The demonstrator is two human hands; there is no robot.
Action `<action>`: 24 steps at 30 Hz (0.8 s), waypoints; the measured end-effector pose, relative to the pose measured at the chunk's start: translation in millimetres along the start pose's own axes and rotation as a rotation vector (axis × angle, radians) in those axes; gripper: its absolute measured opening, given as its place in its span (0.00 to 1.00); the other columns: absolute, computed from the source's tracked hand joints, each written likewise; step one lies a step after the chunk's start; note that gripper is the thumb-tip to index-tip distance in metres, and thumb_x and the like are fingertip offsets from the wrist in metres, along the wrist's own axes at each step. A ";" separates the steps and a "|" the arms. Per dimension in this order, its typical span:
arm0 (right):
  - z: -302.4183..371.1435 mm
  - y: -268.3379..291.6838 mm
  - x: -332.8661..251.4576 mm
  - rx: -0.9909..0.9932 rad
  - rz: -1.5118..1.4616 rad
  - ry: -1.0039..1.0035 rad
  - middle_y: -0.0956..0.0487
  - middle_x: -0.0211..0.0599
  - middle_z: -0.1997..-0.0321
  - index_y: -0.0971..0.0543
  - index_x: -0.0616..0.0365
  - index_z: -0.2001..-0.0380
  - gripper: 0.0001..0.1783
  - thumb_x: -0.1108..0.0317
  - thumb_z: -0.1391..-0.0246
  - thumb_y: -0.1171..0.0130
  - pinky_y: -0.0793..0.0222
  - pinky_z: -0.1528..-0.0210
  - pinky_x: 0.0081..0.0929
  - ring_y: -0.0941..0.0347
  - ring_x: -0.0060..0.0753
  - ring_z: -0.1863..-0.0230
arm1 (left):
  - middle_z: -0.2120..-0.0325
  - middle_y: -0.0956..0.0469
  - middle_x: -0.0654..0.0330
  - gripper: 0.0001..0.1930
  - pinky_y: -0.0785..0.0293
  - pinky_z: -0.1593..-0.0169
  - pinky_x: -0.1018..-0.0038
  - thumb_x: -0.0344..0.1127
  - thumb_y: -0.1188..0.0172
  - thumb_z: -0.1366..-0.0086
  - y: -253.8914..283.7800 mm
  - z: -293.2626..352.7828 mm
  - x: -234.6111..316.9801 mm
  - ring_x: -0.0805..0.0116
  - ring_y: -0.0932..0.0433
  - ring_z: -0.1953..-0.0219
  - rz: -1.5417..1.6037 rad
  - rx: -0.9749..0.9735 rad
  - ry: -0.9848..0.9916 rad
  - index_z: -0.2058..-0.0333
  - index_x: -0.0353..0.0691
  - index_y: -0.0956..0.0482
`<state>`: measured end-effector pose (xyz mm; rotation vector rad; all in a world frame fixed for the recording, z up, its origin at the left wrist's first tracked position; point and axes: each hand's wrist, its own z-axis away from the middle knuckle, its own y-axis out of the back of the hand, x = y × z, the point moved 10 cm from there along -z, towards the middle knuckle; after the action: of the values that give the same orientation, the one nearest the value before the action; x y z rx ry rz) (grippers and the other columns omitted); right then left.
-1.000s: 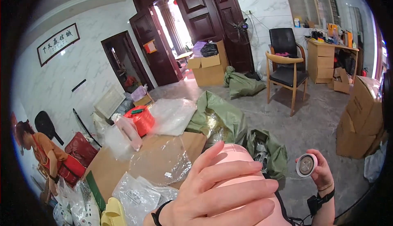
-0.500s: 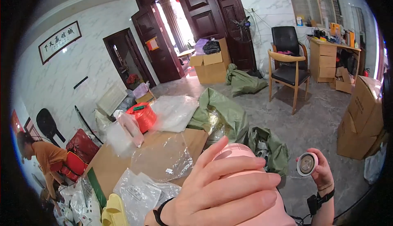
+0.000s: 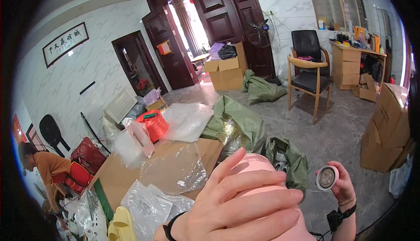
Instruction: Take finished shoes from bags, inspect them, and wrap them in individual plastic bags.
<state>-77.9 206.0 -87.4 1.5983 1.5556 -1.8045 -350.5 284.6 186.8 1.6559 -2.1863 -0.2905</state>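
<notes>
My left hand [image 3: 245, 201] fills the lower middle, a black band at its wrist. Its fingers wrap across the near side of a smooth pink bottle [image 3: 261, 159], thumb up along the left edge. The bottle stands close to me, and much of it is hidden behind the hand. On the right, my right hand [image 3: 345, 188] pinches a round, pale-rimmed lid [image 3: 327, 178] by its edge. The lid's grey-brown inner face points toward me, apart from the bottle. A dark strap with a small black device circles that wrist.
Beyond my left hand lies a large cardboard sheet [image 3: 118, 171] with clear plastic bags [image 3: 151, 204], yellow slippers [image 3: 121, 226] and a red twine roll [image 3: 154, 125]. Green sacks [image 3: 238, 118] and stacked cartons [image 3: 385, 127] surround the floor. A person [image 3: 50, 169] bends at far left.
Both hands sit very slightly lower in view. The left fingers have slid a little down and to the right over the bottle. Both grips stay the same.
</notes>
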 end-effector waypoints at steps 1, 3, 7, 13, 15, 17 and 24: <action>-0.2 -1.0 -1.0 0.003 -0.014 0.018 0.23 0.60 0.48 0.33 0.62 0.42 0.42 0.61 0.61 0.27 0.28 0.44 0.37 0.24 0.46 0.47 | 0.74 0.19 0.63 0.07 0.35 0.39 0.48 0.36 0.47 0.32 -3.6 1.9 -0.5 0.56 0.17 0.65 0.000 -0.001 0.000 0.71 0.51 0.30; -0.4 0.4 0.3 -0.003 -0.013 0.019 0.23 0.60 0.48 0.33 0.62 0.42 0.42 0.61 0.61 0.27 0.28 0.44 0.37 0.23 0.46 0.47 | 0.73 0.19 0.64 0.06 0.35 0.39 0.49 0.37 0.46 0.32 -1.8 6.2 -0.6 0.56 0.16 0.64 0.005 0.090 -0.021 0.70 0.51 0.29; 1.1 2.3 0.3 -0.018 -0.007 0.013 0.23 0.60 0.48 0.33 0.62 0.42 0.42 0.61 0.61 0.27 0.28 0.44 0.37 0.24 0.46 0.47 | 0.52 0.21 0.68 0.15 0.46 0.32 0.53 0.36 0.39 0.47 -5.3 4.8 -1.7 0.64 0.23 0.47 0.048 -0.297 -0.045 0.58 0.50 0.18; -0.9 -4.7 -0.5 -0.032 -0.024 0.019 0.24 0.60 0.48 0.33 0.63 0.42 0.43 0.61 0.61 0.26 0.27 0.43 0.38 0.24 0.47 0.46 | 0.72 0.19 0.64 0.06 0.36 0.38 0.50 0.37 0.47 0.31 7.7 7.6 -5.8 0.57 0.17 0.63 0.040 0.066 0.028 0.70 0.51 0.29; 0.9 -1.5 -0.4 -0.028 -0.027 0.018 0.24 0.60 0.48 0.33 0.63 0.42 0.43 0.61 0.61 0.26 0.27 0.43 0.38 0.24 0.47 0.45 | 0.53 0.21 0.65 0.15 0.45 0.33 0.53 0.35 0.40 0.47 -6.4 7.4 -4.8 0.63 0.23 0.47 0.079 -0.283 -0.030 0.59 0.48 0.18; 0.7 -0.6 0.6 -0.026 -0.029 0.017 0.24 0.60 0.48 0.33 0.63 0.42 0.43 0.61 0.61 0.26 0.27 0.43 0.39 0.25 0.47 0.45 | 0.55 0.20 0.61 0.17 0.42 0.35 0.54 0.34 0.34 0.47 -6.6 6.7 -11.8 0.59 0.22 0.50 0.081 -0.226 -0.197 0.56 0.47 0.22; -0.9 0.1 2.5 -0.017 -0.025 0.001 0.23 0.59 0.49 0.33 0.62 0.42 0.42 0.62 0.61 0.26 0.27 0.43 0.38 0.24 0.48 0.45 | 0.53 0.21 0.66 0.15 0.45 0.33 0.53 0.35 0.40 0.47 -6.4 6.6 -6.8 0.63 0.23 0.47 0.069 -0.295 -0.024 0.59 0.49 0.18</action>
<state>-78.2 207.8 -89.3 1.5796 1.5946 -1.7981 -346.1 288.9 177.2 1.4189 -2.0934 -0.5850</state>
